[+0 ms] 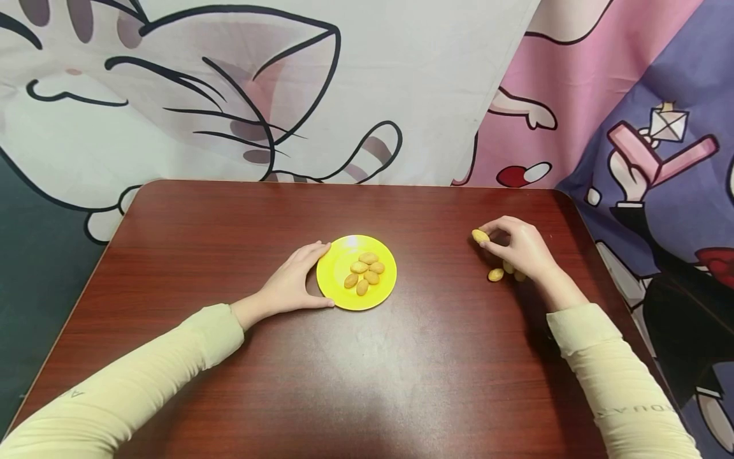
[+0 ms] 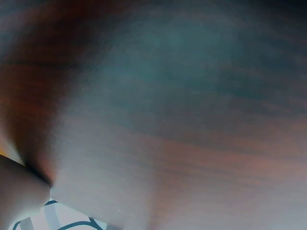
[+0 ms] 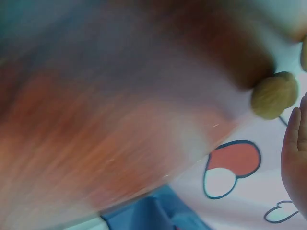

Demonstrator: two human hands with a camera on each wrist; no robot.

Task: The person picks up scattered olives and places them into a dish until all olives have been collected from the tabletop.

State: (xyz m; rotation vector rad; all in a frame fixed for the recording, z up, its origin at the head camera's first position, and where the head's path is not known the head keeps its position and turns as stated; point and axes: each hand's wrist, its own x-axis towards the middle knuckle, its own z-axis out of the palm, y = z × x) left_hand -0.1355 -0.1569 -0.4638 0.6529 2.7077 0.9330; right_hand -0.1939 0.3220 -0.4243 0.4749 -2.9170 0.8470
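A round yellow plate [image 1: 329, 280] lies on the table, with several golden-brown oval nuts [image 1: 359, 267] on it. My left hand [image 1: 290, 278] is spread at the plate's left rim, thumb and fingertips touching it at two places. At the right, my right hand [image 1: 518, 245] pinches one golden oval nut [image 1: 480, 236] between thumb and fingertips. Under and beside that hand lie a few more nuts [image 1: 496, 275], partly hidden by it. Two overlapping nuts [image 3: 269, 98] show beside the right hand's palm edge [image 3: 295, 158] in the right wrist view. Mostly blurred tabletop fills the left wrist view.
The dark red-brown wooden table [image 1: 367, 370] has rounded far corners. Behind it hangs a cloth [image 1: 436, 95] printed with a cartoon cat, with pink and purple cartoon cloth on the right side. Bare tabletop lies between the plate and the right-hand nuts.
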